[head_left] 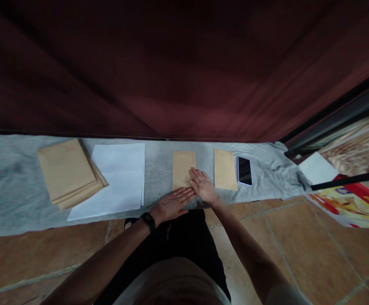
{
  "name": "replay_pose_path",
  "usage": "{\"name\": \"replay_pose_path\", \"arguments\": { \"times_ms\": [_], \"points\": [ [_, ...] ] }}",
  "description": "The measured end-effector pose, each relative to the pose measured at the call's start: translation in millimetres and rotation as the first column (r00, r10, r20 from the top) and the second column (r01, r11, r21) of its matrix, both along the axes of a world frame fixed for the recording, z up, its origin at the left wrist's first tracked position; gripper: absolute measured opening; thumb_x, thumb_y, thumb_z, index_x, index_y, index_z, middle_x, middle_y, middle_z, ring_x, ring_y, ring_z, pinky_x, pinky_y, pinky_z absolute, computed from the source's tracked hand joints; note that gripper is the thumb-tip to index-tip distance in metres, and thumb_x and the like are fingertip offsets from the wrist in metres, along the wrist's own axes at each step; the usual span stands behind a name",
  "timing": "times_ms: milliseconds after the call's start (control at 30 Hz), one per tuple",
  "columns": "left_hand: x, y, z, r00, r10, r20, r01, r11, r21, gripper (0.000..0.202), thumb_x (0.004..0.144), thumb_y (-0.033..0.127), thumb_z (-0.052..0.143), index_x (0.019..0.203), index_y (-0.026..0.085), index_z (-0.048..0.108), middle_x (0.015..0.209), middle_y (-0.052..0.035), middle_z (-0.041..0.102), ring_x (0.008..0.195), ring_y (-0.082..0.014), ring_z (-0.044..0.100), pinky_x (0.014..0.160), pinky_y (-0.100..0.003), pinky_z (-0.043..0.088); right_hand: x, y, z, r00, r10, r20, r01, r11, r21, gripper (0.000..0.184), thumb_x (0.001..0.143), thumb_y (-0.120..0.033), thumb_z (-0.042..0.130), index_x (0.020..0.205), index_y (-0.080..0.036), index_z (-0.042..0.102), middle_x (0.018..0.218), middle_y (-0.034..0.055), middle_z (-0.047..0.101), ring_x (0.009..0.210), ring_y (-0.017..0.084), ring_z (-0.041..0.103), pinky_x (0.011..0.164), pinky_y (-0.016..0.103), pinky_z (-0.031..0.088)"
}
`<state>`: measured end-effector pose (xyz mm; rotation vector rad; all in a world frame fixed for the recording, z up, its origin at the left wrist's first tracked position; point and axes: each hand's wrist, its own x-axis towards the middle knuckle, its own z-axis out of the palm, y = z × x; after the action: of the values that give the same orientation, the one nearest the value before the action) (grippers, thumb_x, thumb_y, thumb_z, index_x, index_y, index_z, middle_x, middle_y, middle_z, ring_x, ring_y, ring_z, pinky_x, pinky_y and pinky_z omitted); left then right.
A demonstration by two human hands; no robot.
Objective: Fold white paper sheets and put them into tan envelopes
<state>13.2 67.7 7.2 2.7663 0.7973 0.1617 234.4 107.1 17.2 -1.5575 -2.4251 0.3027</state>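
A tan paper envelope (183,163) lies flat on the grey cloth in front of me. My left hand (171,204), with a dark band on its wrist, rests with outstretched fingers on the envelope's near edge. Flat on the lower right corner of the same envelope is my right hand (202,186), its fingers extended and touching the left fingertips. A second tan envelope (225,169) lies just right of my right hand. To the left are white paper sheets (121,178), partly covered by a fanned pile of tan envelopes (68,169).
A phone (244,171) with a dark screen lies right of the second envelope. The grey cloth (157,169) covers a narrow surface backed by a dark red curtain (171,106). At far right are a dark bar (350,181) and a colourful printed box or packet (350,201).
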Motion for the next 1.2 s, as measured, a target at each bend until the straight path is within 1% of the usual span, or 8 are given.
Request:
{"name": "replay_pose_path", "arguments": {
  "times_ms": [100,267,467,633,900,1033,1133,1200],
  "points": [
    [-1,-1,-3.9,1.000,0.010,0.008,-0.011,1.000,0.020,0.067,0.099,0.047,0.053,0.158,0.020,0.033,0.167,-0.0098,0.033,0.155,-0.0214,0.027,0.128,-0.037,0.017,2,-24,0.3,1.000,-0.002,-0.031,0.002,1.000,-0.003,0.054,0.109,-0.038,0.032,0.159,-0.019,0.037,0.164,0.0073,0.038,0.153,0.020,0.032,0.128,0.044,0.023],
    [-2,-1,-11.4,0.998,0.026,0.057,-0.029,0.998,0.051,0.063,0.098,0.047,0.056,0.152,0.018,0.043,0.163,-0.0122,0.040,0.153,-0.0231,0.032,0.127,-0.038,0.021,-2,-55,1.3,0.994,-0.047,-0.095,0.047,0.999,-0.002,0.050,0.109,-0.037,0.034,0.154,-0.019,0.046,0.160,0.0078,0.045,0.149,0.022,0.040,0.127,0.045,0.027],
    [-1,-6,-2.4,0.996,0.032,0.088,-0.039,0.996,0.077,0.058,0.101,0.041,0.051,0.154,0.018,0.041,0.163,-0.0108,0.040,0.153,-0.0203,0.031,0.127,-0.038,0.024,-2,-79,3.1,0.984,-0.079,-0.160,0.078,0.997,-0.011,0.049,0.108,-0.033,0.035,0.155,-0.021,0.045,0.158,0.0090,0.048,0.147,0.022,0.044,0.125,0.048,0.030],
    [-4,-19,4.1,0.988,0.108,0.110,-0.123,0.983,0.135,0.055,0.104,0.039,0.045,0.154,0.017,0.040,0.162,-0.0103,0.042,0.153,-0.0207,0.034,0.127,-0.039,0.025,3,-91,1.5,0.986,-0.067,-0.150,0.066,0.998,-0.012,0.050,0.108,-0.033,0.034,0.157,-0.022,0.041,0.159,0.0078,0.045,0.149,0.022,0.041,0.126,0.049,0.028],
    [-18,-44,-5.5,0.944,0.267,0.195,-0.303,0.934,0.188,0.054,0.104,0.036,0.044,0.154,0.016,0.042,0.158,-0.0129,0.047,0.149,-0.0246,0.040,0.124,-0.045,0.035,1,-102,-0.1,0.977,-0.117,-0.177,0.122,0.992,0.015,0.049,0.108,-0.031,0.035,0.154,-0.021,0.045,0.156,0.0090,0.050,0.146,0.025,0.044,0.123,0.050,0.030],
    [-21,-50,-7.4,0.924,0.313,0.219,-0.351,0.922,0.165,0.055,0.104,0.034,0.043,0.156,0.018,0.038,0.158,-0.0124,0.047,0.148,-0.0254,0.042,0.123,-0.047,0.038,-4,-100,-0.1,0.940,-0.249,-0.232,0.265,0.963,0.043,0.044,0.105,-0.028,0.039,0.145,-0.022,0.056,0.145,0.0117,0.060,0.134,0.028,0.054,0.114,0.048,0.041],
    [-20,-51,-7.7,0.915,0.335,0.226,-0.373,0.916,0.148,0.054,0.104,0.034,0.043,0.156,0.018,0.040,0.157,-0.0121,0.048,0.148,-0.0262,0.042,0.122,-0.048,0.039,-12,-94,-0.2,0.882,-0.407,-0.237,0.429,0.902,0.044,0.039,0.101,-0.028,0.046,0.135,-0.019,0.064,0.132,0.0158,0.064,0.120,0.031,0.059,0.105,0.048,0.046],
    [-18,-51,-7.8,0.909,0.348,0.228,-0.384,0.913,0.137,0.053,0.104,0.035,0.042,0.154,0.018,0.042,0.156,-0.0118,0.049,0.148,-0.0265,0.043,0.122,-0.049,0.039,-18,-88,0.0,0.847,-0.478,-0.231,0.496,0.868,0.023,0.034,0.099,-0.029,0.051,0.126,-0.018,0.067,0.123,0.0166,0.065,0.114,0.031,0.060,0.102,0.048,0.048]
  ]
}}
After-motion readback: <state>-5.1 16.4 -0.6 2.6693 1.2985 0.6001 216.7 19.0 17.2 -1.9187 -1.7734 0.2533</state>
